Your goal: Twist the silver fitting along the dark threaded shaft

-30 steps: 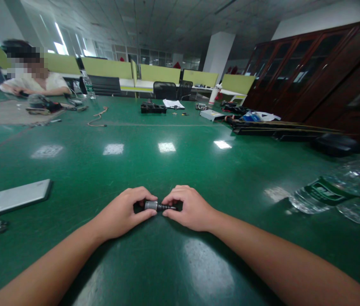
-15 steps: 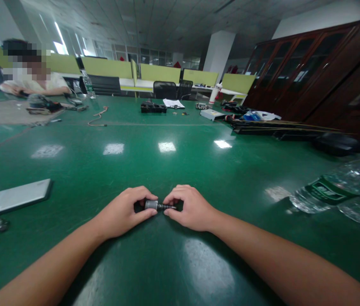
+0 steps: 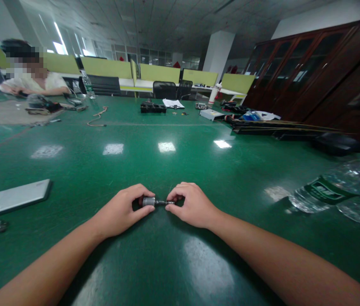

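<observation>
Near the middle of the table my left hand (image 3: pixel 122 211) is closed, thumb and fingers gripping a short grey metal cylinder (image 3: pixel 148 201). A thin dark shaft (image 3: pixel 160 202) points from the cylinder's right end towards my right hand (image 3: pixel 193 205). That hand is also closed, its thumb and fingertips pinching a small dark ribbed piece (image 3: pixel 170 202) at the far end of the shaft. Whether the ribbed piece is separate from the shaft, I cannot tell. Everything is held level, just over the green tabletop (image 3: pixel 167 170).
A flat silver device (image 3: pixel 17 196) with a cable lies at left. Clear plastic bottles (image 3: pixel 329 191) lie at right. Farther back are a black tray (image 3: pixel 153 108), a clipboard (image 3: pixel 172 103), a cord (image 3: pixel 97 117) and long dark strips (image 3: pixel 275 127). Another person (image 3: pixel 35 80) sits at far left.
The cylinder has shifted slightly left with my left hand, and more bare shaft shows between my hands. The ribbed part now sits farther from the cylinder, in my right fingertips.
</observation>
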Demonstrator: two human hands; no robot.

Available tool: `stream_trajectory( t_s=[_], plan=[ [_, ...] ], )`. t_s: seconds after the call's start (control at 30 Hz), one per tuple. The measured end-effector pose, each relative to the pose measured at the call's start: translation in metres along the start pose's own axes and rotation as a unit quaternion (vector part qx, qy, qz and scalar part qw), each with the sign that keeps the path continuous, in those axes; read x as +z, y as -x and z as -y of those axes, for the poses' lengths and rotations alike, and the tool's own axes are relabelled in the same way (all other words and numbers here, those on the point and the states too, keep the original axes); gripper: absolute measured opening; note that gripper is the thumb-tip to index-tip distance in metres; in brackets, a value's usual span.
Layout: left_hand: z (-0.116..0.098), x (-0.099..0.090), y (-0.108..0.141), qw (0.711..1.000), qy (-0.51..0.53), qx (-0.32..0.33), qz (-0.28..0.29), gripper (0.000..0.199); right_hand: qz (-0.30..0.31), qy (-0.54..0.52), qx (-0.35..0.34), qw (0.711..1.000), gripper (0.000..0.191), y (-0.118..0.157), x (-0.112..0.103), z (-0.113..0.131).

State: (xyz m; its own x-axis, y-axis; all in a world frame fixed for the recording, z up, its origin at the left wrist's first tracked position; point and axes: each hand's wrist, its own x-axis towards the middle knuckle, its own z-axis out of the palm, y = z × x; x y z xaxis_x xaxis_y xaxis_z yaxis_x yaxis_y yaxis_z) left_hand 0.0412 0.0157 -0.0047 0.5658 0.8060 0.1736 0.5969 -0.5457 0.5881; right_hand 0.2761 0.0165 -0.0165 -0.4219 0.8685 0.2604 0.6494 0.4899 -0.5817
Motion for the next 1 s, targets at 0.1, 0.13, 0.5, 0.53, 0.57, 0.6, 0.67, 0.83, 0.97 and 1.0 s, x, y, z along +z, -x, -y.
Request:
stream_trajectory(
  t_s=[0.1,0.13,0.5,0.53,0.57,0.6,0.67,0.83,0.97,1.0],
  plan=[
    [0.0016,-0.0003,0.0004,1.000,-0.013,-0.014,-0.013,0.021,-0.021,0.016,0.036,0.999,0.005,-0.0008,-0.0020,-0.0054],
    [0.0023,-0.0003,0.0003,1.000,-0.017,-0.018,-0.015,0.022,-0.027,0.019,0.048,0.998,0.005,-0.0010,-0.0025,-0.0068],
    [0.0035,-0.0003,0.0003,1.000,-0.017,-0.015,-0.020,0.022,-0.022,0.019,0.046,0.999,0.007,-0.0026,-0.0009,-0.0063],
    [0.0034,-0.0004,0.0005,1.000,-0.017,-0.013,-0.020,0.022,-0.019,0.020,0.044,0.999,0.007,-0.0028,-0.0007,-0.0065],
    [0.0033,-0.0005,0.0008,1.000,-0.017,-0.012,-0.020,0.022,-0.017,0.020,0.041,0.999,0.007,-0.0030,-0.0005,-0.0067],
    [0.0032,-0.0007,0.0009,1.000,-0.018,-0.010,-0.021,0.022,-0.015,0.021,0.036,0.999,0.008,-0.0032,-0.0005,-0.0067],
    [0.0031,-0.0010,0.0006,1.000,-0.019,-0.008,-0.020,0.023,-0.013,0.021,0.028,0.999,0.007,-0.0034,-0.0005,-0.0066],
    [0.0021,-0.0016,-0.0011,1.000,-0.008,-0.006,-0.023,0.025,-0.010,0.016,0.009,1.000,0.008,-0.0029,-0.0014,-0.0038],
    [0.0014,-0.0015,-0.0011,1.000,-0.009,-0.004,-0.022,0.024,0.001,0.009,0.002,1.000,0.007,-0.0028,-0.0013,-0.0003],
    [0.0013,-0.0016,-0.0009,1.000,-0.011,-0.004,-0.022,0.024,0.003,0.006,0.002,1.000,0.007,-0.0028,-0.0011,0.0005]
  ],
)
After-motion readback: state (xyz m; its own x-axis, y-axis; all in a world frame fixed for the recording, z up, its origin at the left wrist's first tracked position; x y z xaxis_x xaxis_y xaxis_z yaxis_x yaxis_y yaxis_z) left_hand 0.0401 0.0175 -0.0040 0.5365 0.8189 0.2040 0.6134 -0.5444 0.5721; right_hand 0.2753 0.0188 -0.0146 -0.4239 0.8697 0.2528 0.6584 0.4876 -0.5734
